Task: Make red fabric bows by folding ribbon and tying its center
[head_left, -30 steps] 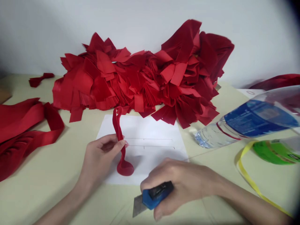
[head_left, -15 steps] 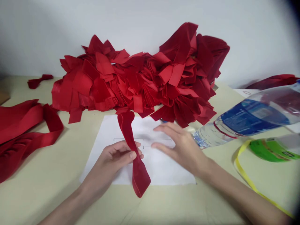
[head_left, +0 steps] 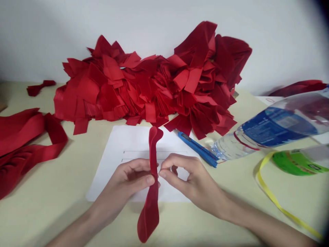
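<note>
My left hand (head_left: 130,180) pinches a folded strip of red velvety fabric (head_left: 149,218) between thumb and fingers, above a white paper sheet (head_left: 110,164) printed with thin ruled lines. The strip's upper loop stands up over the paper and its wide lower end hangs past the sheet's near edge. My right hand (head_left: 190,180) has its thumb and forefinger on the strip's right side, just beside my left thumb. A blue utility knife (head_left: 197,149) lies beyond my right hand, its end near a bottle.
A large heap of cut red fabric pieces (head_left: 144,89) stands behind the paper against a white wall. Long red strips (head_left: 25,144) lie at left. A clear plastic bottle (head_left: 272,130) with a blue label lies at right, near yellow ribbon (head_left: 272,199) and a green roll (head_left: 299,164).
My right hand no longer holds the blue knife, which now lies by the bottle. That hand has moved left onto the strip, and the strip now stands more upright.
</note>
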